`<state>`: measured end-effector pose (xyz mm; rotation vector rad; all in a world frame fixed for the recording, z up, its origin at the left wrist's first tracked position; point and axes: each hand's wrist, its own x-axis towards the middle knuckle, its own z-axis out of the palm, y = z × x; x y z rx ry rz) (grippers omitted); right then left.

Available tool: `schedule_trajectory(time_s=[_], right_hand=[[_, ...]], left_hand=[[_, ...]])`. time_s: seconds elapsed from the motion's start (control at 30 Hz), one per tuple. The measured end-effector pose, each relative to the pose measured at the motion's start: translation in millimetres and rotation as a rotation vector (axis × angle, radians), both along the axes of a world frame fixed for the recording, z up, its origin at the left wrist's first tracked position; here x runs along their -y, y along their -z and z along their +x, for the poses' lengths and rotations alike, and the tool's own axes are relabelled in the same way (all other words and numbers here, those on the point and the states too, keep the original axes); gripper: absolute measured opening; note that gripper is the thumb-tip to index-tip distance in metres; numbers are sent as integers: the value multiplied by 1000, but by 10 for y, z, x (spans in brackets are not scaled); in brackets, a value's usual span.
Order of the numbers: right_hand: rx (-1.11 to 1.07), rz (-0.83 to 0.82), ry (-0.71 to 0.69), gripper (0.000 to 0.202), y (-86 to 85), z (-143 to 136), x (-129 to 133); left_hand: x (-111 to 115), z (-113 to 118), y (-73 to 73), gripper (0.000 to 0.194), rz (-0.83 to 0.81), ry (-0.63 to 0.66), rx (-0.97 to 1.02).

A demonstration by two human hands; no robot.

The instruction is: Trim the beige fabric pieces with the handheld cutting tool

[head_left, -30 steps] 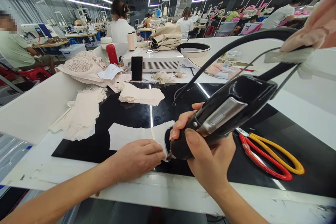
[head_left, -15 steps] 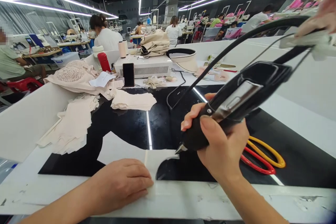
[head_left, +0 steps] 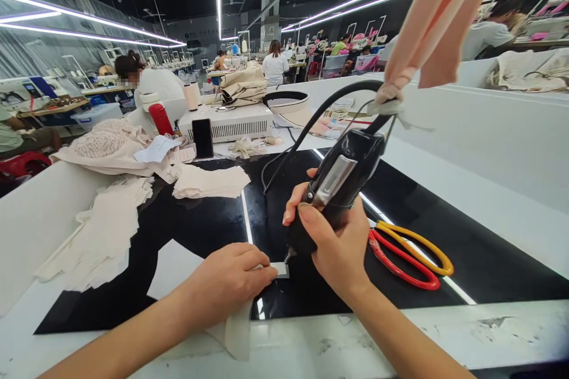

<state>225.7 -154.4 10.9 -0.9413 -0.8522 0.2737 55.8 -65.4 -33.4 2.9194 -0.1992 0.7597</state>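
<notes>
Now that the left hand [head_left: 237,275] has moved beside the narrow end [head_left: 281,270] of the white piece [head_left: 172,267] on the table [head_left: 480,249], pinching or pressing I can't tell, the right hand [head_left: 338,243], fingers wrapped round the black tool [head_left: 362,151], seems to work there.

Bare forearms, bare hands

Left forearm [head_left: 151,323]: bare along its whole visible length, smooth, slender, narrowing gently toward the wrist. Left hand [head_left: 235,275]: bare; back softly rounded, knuckles low; fingers [head_left: 261,276] slim and blunt-ended, nails too small or turned away to make out. Right forearm [head_left: 400,328]: bare likewise, similar slim build, smooth, with an even taper to a narrow wrist. Right hand [head_left: 340,249]: bare; thumb [head_left: 316,222] full at the base, slimmer toward the tip, its smooth nail showing; remaining fingers partly hidden. Upper arms and clothing out of view.
</notes>
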Motion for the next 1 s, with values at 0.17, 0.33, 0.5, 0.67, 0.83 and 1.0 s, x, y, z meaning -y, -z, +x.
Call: schedule_trajectory(time_s=[0.17,0.33,0.5,0.67,0.83,1.0], right_hand=[[13,-16,10,23,-14,-25,-7],[4,-53,42,35,13,-3,14],[6,-48,44,46,61,76,9],[21,-22,57,44,50,84,-12],[14,-11,32,41,12,32,-15],[37,-29,25,27,-17,-4,-10]], left_hand=[[-40,125,97,16,65,-18,-53],[-21,243,150,17,137,-25,-159],[72,323,137,19,247,-105,-187],[173,366,143,24,294,-175,-141],[176,321,162,26,204,-208,-93],[124,230,151,28,21,-210,68]])
